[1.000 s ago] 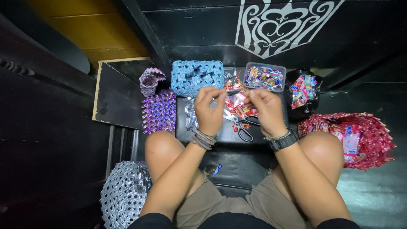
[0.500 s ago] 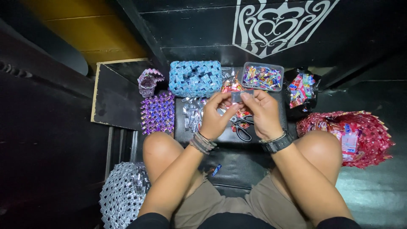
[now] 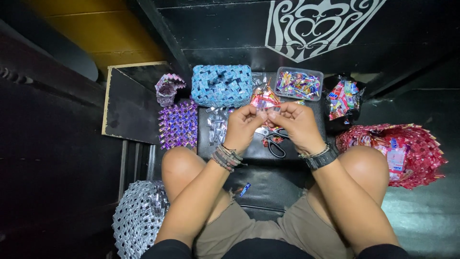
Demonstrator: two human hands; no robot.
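Here, the left hand [image 3: 244, 125] and the right hand [image 3: 298, 125] are meeting over a low black table [image 3: 254, 151] between the person's bare knees. Both hands are pinching a small folded wrapper strip [image 3: 266, 110], silvery and partly hidden, with thumbs and forefingers closing on it from either side; the fingertips are nearly touching one another. Just beneath the hands, black-handled scissors [image 3: 274, 142] are lying on the table, and a cluster of silver wrapper pieces [image 3: 216, 125] is sitting just left of the left wrist. Beyond the hands, a red wrapper [image 3: 264, 97] is lying near a clear plastic tub [image 3: 299, 85] that is holding colourful wrappers. A blue woven box [image 3: 221, 85] is standing at the far left corner of the table, with a purple woven panel [image 3: 178, 124] lying beside it and a small purple woven cup [image 3: 167, 89] standing just behind that. A black bag [image 3: 343, 100] of bright wrappers is sitting to the right of the tub, and a red woven basket [image 3: 402, 152] is resting by the right knee. A silver woven basket [image 3: 139, 218] is standing by the left thigh. A tiny blue scrap [image 3: 245, 189] is lying on the dark surface between the thighs
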